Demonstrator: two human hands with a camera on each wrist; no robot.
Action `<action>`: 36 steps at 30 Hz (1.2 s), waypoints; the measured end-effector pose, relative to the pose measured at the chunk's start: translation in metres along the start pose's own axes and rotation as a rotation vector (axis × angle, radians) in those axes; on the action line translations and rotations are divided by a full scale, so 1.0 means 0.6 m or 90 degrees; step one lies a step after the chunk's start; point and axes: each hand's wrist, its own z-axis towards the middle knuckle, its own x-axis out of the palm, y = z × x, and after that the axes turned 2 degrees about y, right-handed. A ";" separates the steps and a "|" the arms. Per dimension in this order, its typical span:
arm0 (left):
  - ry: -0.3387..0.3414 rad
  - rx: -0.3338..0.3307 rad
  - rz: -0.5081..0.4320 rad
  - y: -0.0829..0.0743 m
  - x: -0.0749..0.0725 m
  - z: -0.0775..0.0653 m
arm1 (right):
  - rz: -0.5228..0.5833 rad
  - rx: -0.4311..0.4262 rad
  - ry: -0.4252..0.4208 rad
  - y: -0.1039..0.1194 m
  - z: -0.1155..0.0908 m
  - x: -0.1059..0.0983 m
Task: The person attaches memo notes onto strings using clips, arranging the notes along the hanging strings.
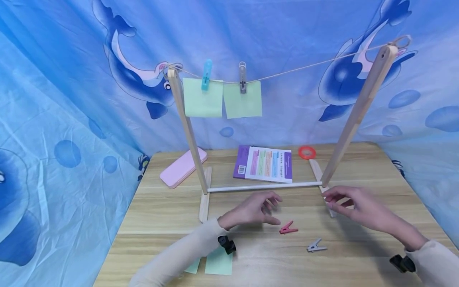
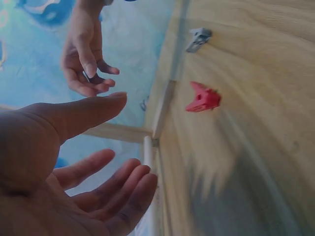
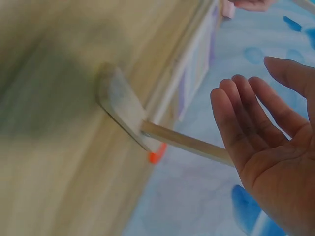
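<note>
My left hand (image 1: 252,209) hovers over the table with its fingers relaxed and apart, holding nothing. Just right of it lies a red clothespin (image 1: 288,228), and farther right a grey clothespin (image 1: 316,246). Near the right foot of the wooden frame my right hand (image 1: 353,207) is in the air, its palm bare in the right wrist view. Two green paper squares hang side by side on a string (image 1: 305,66): the left paper (image 1: 203,103) under a turquoise clothespin (image 1: 206,75), the right paper (image 1: 244,104) under a dark grey clothespin (image 1: 242,77).
Wooden posts (image 1: 358,109) hold the string, joined below by a white rod (image 1: 265,186). Behind the rod lie a pink case (image 1: 183,167), a purple-and-white book (image 1: 265,164) and a red tape roll (image 1: 307,152). More green paper (image 1: 219,263) lies beneath the left forearm.
</note>
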 end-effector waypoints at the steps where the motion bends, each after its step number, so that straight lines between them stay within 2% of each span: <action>1: 0.007 0.001 0.018 -0.001 0.003 0.000 | 0.003 -0.001 0.004 -0.002 -0.003 0.006; 7: 0.034 0.006 0.104 -0.014 0.015 0.003 | 0.041 -0.020 0.019 -0.013 -0.019 0.044; 14: 0.068 -0.030 0.183 -0.023 0.033 0.006 | 0.125 0.007 0.122 -0.026 -0.030 0.073; 19: 0.092 -0.028 0.233 -0.028 0.042 0.013 | 0.168 0.024 0.166 -0.030 -0.038 0.087; 26: 0.104 -0.040 0.270 -0.028 0.053 0.025 | 0.186 -0.005 0.157 -0.036 -0.051 0.109; 36: 0.114 -0.025 0.354 -0.039 0.071 0.036 | 0.212 0.019 0.165 -0.041 -0.064 0.123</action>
